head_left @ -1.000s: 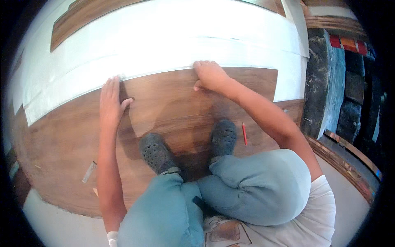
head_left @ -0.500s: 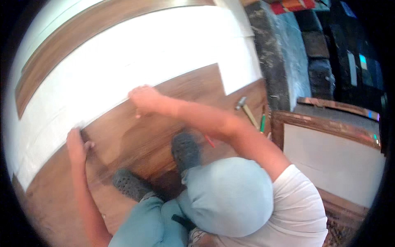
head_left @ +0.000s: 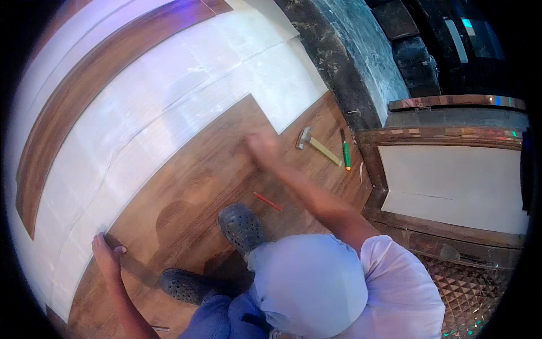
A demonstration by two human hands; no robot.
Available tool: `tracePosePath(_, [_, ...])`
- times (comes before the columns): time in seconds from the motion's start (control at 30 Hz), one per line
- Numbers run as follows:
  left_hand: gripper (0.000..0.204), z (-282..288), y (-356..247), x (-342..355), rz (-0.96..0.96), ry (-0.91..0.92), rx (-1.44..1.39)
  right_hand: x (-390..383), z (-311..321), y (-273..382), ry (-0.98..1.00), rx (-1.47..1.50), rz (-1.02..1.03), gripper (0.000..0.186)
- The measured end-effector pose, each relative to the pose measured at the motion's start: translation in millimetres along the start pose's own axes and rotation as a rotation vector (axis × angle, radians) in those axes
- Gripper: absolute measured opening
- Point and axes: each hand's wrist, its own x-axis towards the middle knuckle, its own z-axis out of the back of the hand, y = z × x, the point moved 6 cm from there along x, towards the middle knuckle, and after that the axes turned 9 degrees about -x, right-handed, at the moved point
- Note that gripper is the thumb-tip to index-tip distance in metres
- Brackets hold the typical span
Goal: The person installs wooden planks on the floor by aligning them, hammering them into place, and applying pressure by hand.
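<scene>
The left hand [head_left: 107,257], fingers together, contacts the plank [head_left: 189,164]; the hammer [head_left: 324,151] lies right of the right hand [head_left: 262,148], whose blurred fingers' state cannot be determined.

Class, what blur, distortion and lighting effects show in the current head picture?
Head view: the right hand is smeared by blur, while the hammer looks crisper; head view: the far plank bows into an arc; head view: violet light tints the white sheet.

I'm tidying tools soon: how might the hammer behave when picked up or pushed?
The hammer would probably feel head-heavy, with its metallic-looking head at one end. The straight handle suggests it stays stiff. Set crosswise, the head would likely hinder rolling.
</scene>
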Motion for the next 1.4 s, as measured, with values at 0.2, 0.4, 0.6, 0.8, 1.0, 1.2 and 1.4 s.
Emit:
tracePosePath(0.2, [0.079, -14.1, -7.4, 9.0, -0.009, 0.011, 0.024, -109.0, 136.7, -237.7, -0.074, -0.722, -0.261, 0.043])
tracePosePath(0.4, [0.06, 26.9, -4.0, 0.2, 0.201, 0.129, 0.205, -96.6, 85.7, -253.6, 0.609, -0.782, -0.441, 0.048])
tracePosePath(0.6, [0.066, 23.3, -5.8, 30.0, 0.022, 0.174, 0.171, -90.3, 123.2, -286.8, 0.643, -0.404, -0.143, 0.062])
tracePosePath(0.8, [0.057, 27.7, 37.9, 32.6, 0.04, 0.265, 0.09, -37.1, 122.7, -234.0, 0.473, -0.117, -0.114, 0.045])
tracePosePath(1.0, [0.065, 69.5, 147.8, -2.1, 0.101, 0.303, 0.126, 58.6, 56.1, -26.4, 0.505, 0.123, 0.052, 0.03])
tracePosePath(1.2, [0.061, 73.5, 141.7, -11.7, -0.072, -0.046, 0.112, 137.2, -44.3, 287.6, 0.55, -0.433, 0.488, 0.025])
tracePosePath(1.4, [0.025, 69.2, 153.0, -31.5, -0.056, -0.278, -0.014, 76.8, -194.1, 602.3, 0.72, -0.651, 1.013, 0.027])
